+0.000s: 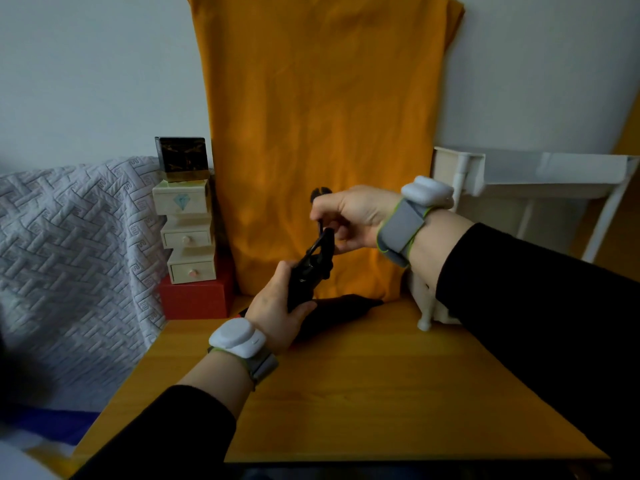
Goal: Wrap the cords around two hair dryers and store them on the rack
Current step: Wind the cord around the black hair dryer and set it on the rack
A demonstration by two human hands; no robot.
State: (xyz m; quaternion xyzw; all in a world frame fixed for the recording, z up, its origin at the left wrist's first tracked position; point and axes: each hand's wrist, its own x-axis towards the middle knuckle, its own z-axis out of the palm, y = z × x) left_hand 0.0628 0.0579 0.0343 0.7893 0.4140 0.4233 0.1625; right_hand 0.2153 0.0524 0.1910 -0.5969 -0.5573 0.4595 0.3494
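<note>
A black hair dryer (pixel 309 271) is gripped above the wooden table (pixel 381 393) by the left hand (pixel 277 308), whose fingers are curled round its body. At its 1 o'clock the cord (pixel 320 233) is pinched by the right hand (pixel 349 213), with the fingertips pressed together on it. A second dark hair dryer (pixel 343 310) is laid on the table at 4 o'clock of the held one. The white rack (pixel 554 174) is seen at 3 o'clock and the stacked small boxes (pixel 187 220) at 9 o'clock, either side of an orange cloth (pixel 322 116).
</note>
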